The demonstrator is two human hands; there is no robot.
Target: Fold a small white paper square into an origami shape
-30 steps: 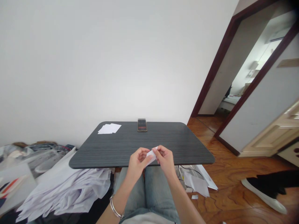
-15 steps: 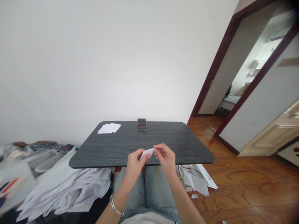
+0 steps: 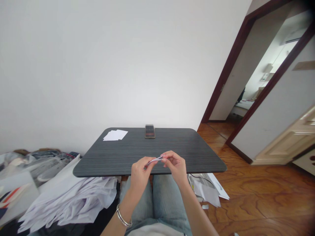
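Observation:
Between my two hands is a small folded piece of white paper (image 3: 156, 159), seen nearly edge-on above the near edge of the dark table (image 3: 137, 147). My left hand (image 3: 140, 171) pinches its left end between thumb and fingers. At the other end, my right hand (image 3: 175, 165) grips the paper with thumb and fingertips. Several white paper sheets (image 3: 115, 134) lie overlapping at the table's far left corner. How the held paper is folded inside is too small to make out.
A phone on a stand (image 3: 150, 131) is at the table's back edge by the white wall. White crumpled sheets (image 3: 81, 200) are heaped at the lower left. Loose papers and a cable (image 3: 206, 190) lie beneath the table's right side, above a wooden floor (image 3: 258, 196).
The paper has turned from showing its flat face to lying nearly edge-on. My left hand has rotated and shifted slightly left; my right hand stays almost in place.

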